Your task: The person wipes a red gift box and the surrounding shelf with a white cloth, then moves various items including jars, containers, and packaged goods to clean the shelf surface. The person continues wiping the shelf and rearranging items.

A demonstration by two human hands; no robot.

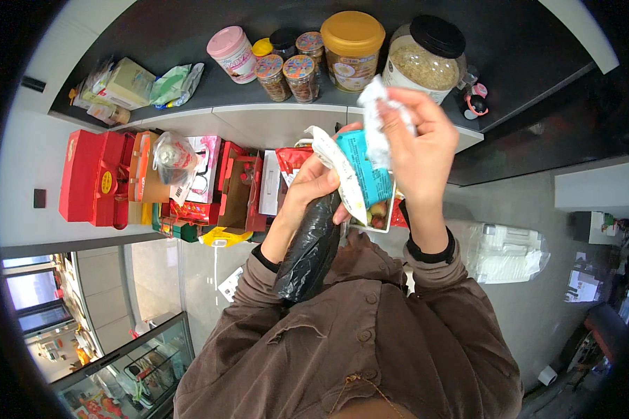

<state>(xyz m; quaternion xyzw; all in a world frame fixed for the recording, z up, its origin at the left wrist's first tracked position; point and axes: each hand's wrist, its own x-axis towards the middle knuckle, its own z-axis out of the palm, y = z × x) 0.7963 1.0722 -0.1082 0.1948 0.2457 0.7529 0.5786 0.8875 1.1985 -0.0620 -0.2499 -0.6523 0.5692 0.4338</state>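
Observation:
My left hand grips a soft teal-and-white packet, its thumb pressed on the white printed side. Small print covers the teal side. A crumpled white wipe or tissue is pinched between the thumb and fingers of my right hand, just above the packet and overlapping it in view. Beneath my left hand hangs a long black plastic bundle, lying along my left forearm. Whether the left fingers also hold this bundle, I cannot tell.
On the dark shelf ahead stand a gold-lidded tub, a pink-lidded tub, several small jars and a large black-lidded jar. Red boxes and bags line the cabinet below. A plastic-wrapped white pack lies at right.

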